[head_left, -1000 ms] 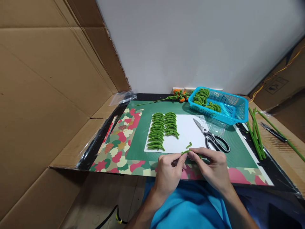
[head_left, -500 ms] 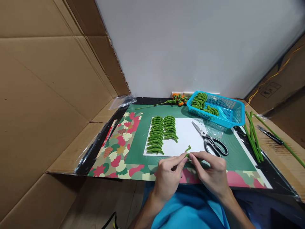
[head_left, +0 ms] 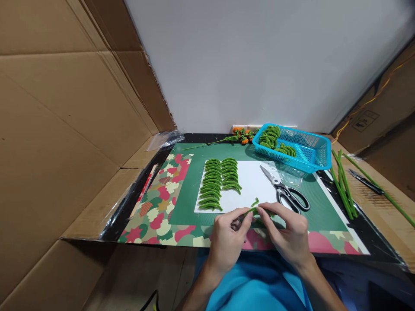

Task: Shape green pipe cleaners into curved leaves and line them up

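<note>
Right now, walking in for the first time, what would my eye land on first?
Probably the bright blue basket at the back right, with green pieces heaped mostly in its left part. Next, two columns of curved green pieces on the left of the white sheet, with open scissors at its right. At the front, the left hand and right hand pinch a small green strip.

- Left hand (head_left: pixel 228 236) and right hand (head_left: pixel 288 229) cover part of the green fuzzy strip (head_left: pixel 252 210).
- The carton's (head_left: pixel 396 108) printed mark (head_left: pixel 365 120): too small for me to read.
- A black cable (head_left: pixel 151 298) runs out of my sight below.
</note>
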### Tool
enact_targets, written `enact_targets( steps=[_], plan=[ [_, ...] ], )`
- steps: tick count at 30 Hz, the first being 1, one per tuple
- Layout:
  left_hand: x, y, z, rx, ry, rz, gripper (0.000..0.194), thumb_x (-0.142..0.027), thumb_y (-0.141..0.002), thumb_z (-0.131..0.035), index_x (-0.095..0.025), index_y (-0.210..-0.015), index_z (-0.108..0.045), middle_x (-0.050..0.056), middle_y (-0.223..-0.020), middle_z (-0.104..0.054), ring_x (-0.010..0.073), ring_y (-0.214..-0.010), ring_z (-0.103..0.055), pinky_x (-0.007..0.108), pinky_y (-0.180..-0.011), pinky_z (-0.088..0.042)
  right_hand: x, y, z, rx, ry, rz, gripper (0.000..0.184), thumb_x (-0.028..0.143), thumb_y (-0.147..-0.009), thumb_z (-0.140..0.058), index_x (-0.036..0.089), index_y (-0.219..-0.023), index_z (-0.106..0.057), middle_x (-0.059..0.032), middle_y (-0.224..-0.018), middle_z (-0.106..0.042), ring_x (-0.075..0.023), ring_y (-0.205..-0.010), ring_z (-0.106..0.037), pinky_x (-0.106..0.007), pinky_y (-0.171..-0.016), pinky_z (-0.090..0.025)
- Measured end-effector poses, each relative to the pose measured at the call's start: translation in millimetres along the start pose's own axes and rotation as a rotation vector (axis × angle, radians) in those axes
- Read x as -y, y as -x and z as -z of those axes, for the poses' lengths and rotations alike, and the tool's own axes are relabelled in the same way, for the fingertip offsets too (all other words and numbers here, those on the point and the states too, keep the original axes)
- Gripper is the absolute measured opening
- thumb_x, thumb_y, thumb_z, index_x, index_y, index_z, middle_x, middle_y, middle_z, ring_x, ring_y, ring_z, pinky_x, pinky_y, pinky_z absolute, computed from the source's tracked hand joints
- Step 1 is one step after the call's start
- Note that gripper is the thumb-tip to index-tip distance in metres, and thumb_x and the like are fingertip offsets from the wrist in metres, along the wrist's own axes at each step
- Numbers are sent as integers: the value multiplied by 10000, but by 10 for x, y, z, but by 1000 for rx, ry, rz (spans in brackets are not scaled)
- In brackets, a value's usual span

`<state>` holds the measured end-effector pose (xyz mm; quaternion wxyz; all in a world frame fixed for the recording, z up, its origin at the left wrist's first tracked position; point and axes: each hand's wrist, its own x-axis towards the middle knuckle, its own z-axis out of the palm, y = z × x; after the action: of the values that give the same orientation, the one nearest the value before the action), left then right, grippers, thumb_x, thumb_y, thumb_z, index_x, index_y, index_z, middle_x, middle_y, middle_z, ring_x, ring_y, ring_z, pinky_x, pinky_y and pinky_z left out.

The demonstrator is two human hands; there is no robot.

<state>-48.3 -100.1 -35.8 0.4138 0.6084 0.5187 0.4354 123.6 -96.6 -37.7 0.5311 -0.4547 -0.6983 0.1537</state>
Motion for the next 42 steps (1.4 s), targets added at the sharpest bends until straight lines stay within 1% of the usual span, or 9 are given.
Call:
enact_targets(
  steps=[6, 9, 17, 20, 24, 30, 33, 37, 42],
  plan=[
    [-8, -12, 5, 1, -4, 23, 321, -417, -1027, -636, -179, -883, -796, 18, -718, -757, 107, -494, -551, 216, -515, -439, -19, 29, -17, -117, 15, 4, 152, 171, -1012, -672, 244, -1111, -761, -51, -956, -843, -225, -766, -820, -312, -747, -687],
    [-9, -17, 8, 9, -30, 18, 300, -418, -1019, -639, -184, -933, -806, 21, -726, -759, 116, -501, -552, 222, -510, -435, -27, 27, -33, -130, 28, 36, 202, 137, -1006, -662, 245, -1147, -758, -52, -986, -847, -221, -780, -830, -300, -761, -695],
    [-33, -26, 17, 56, -57, -12, 226, -331, -1009, -646, -215, -1085, -825, -4, -708, -732, 115, -498, -557, 219, -527, -451, -35, -12, -50, 36, 31, 181, 306, 62, -1033, -568, 223, -1248, -716, -81, -995, -839, -225, -826, -824, -298, -709, -661],
    [-30, -19, 23, 70, -40, -7, 234, -299, -1022, -618, -222, -1119, -816, -18, -688, -704, 114, -488, -568, 217, -535, -466, -55, -4, -59, 86, 29, 200, 325, 59, -1052, -533, 218, -1288, -688, -89, -1007, -829, -216, -826, -811, -299, -711, -646],
    [-25, -8, 32, 91, -41, 9, 226, -295, -1044, -584, -224, -1111, -788, -45, -618, -628, 119, -478, -573, 220, -541, -458, -68, 1, -58, 124, 8, 203, 347, 52, -1057, -504, 223, -1312, -665, -70, -943, -804, -197, -764, -771, -296, -694, -618],
    [-54, -19, 43, 111, -69, -11, 193, -299, -1054, -571, -211, -1001, -735, -9, -782, -709, 144, -657, -623, 229, -628, -453, -68, -19, -34, 156, -31, 181, 390, 19, -1039, -475, 222, -1303, -680, -57, -915, -780, -181, -740, -732, -277, -674, -596],
    [-74, -26, 57, 140, -58, -6, 207, -290, -1055, -558, -204, -963, -721, -9, -783, -697, 151, -708, -618, 231, -659, -443, -87, -10, -24, 171, -48, 190, 381, 41, -1048, -477, 222, -1318, -675, -55, -907, -777, -181, -724, -724, -277, -656, -594],
    [-93, -37, 78, 176, -62, 19, 233, -296, -1044, -564, -191, -874, -684, -15, -729, -644, 149, -686, -591, 237, -657, -433, -100, 12, -26, 186, -40, 196, 358, 76, -1064, -497, 223, -1358, -641, -80, -1019, -806, -207, -821, -774, -305, -723, -623],
    [-105, -37, 78, 198, 26, 64, 186, -329, -1043, -589, -196, -992, -709, -33, -719, -648, 120, -582, -568, 229, -601, -432, -60, 0, -44, 163, 52, 170, 329, 110, -1067, -525, 218, -1364, -616, -89, -1045, -818, -233, -869, -802, -318, -750, -627]
  ],
)
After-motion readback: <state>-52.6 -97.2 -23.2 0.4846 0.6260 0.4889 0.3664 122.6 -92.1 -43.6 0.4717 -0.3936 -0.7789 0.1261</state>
